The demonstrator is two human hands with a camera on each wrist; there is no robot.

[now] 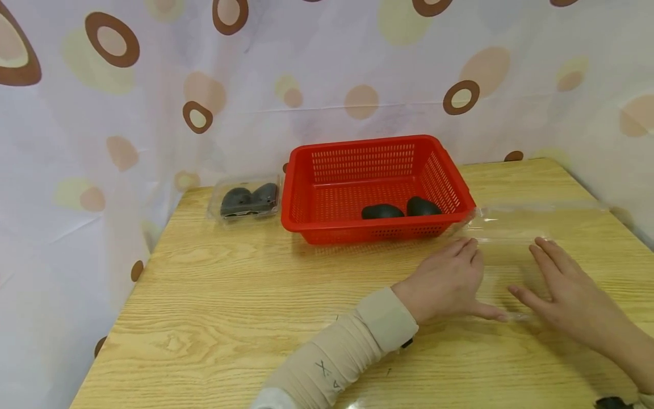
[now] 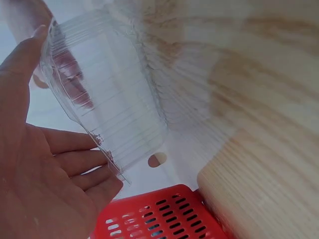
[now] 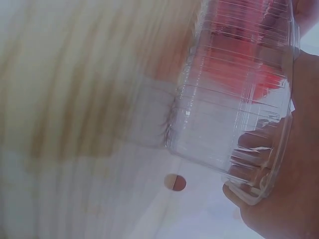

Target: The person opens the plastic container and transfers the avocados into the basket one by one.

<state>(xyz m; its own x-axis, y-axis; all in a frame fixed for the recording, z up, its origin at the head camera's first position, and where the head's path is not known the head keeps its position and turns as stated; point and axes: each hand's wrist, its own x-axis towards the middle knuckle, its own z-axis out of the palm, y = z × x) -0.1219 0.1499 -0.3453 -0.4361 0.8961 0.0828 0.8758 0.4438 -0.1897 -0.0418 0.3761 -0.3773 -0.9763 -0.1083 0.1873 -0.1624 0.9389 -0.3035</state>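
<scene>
So, quick rundown of what's showing:

Left hand: the left hand point(image 1: 449, 281) is lying with fingers straight against the near-left side of the clear plastic clamshell point(image 1: 516, 250), thumb stretching along its front edge. Nothing curled round it; the wrist view shows the palm flat against the ribbed wall.

Right hand: the right hand point(image 1: 567, 287) is mirroring it on the other side, fingers straight and pressing the clamshell's right wall, thumb pointing in toward the left thumb.

Clamshell: it's sitting empty on the wooden table point(image 1: 230, 295), right between the two hands, its far end reaching past the fingertips.

Red basket: the red basket point(image 1: 375, 187) is sitting just beyond the left hand's fingertips, its corner looking like it's touching the clamshell's far-left end. Two dark avocados point(image 1: 401, 209) are lying inside near the front wall.

Second pack: another clear pack point(image 1: 247, 200) with two dark avocados is resting well left of both hands, just beside the basket.

Backdrop: a spotted curtain point(image 1: 153, 85) is hanging behind everything.
</scene>
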